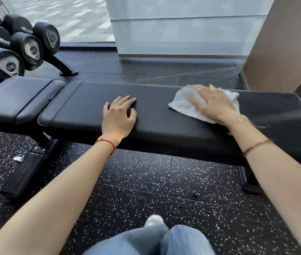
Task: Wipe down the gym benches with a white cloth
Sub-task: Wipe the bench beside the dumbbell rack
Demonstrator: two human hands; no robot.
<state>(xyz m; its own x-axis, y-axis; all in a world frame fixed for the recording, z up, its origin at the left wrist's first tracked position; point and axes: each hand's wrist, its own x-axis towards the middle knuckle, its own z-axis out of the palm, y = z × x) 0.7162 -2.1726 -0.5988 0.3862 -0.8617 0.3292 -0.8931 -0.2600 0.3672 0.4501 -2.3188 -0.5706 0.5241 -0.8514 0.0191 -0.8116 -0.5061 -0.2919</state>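
A long black padded gym bench point(83, 109) runs across the view from left to right. My left hand point(119, 115) rests flat on the middle of its pad, fingers apart, holding nothing. Farther right, my right hand point(215, 103) presses palm-down on a crumpled white cloth point(183, 103) that lies on the pad. The cloth spreads out from under the fingers on both sides. The hand looks slightly blurred. A separate seat pad point(17, 96) sits at the bench's left end.
A rack of black dumbbells point(26, 46) stands at the back left, close to the seat pad. A brown wall point(284, 43) rises at the right, glass panels point(183, 24) behind. Speckled black rubber floor point(146, 190) lies below, with my jeans-clad knees point(155, 240) at the bottom.
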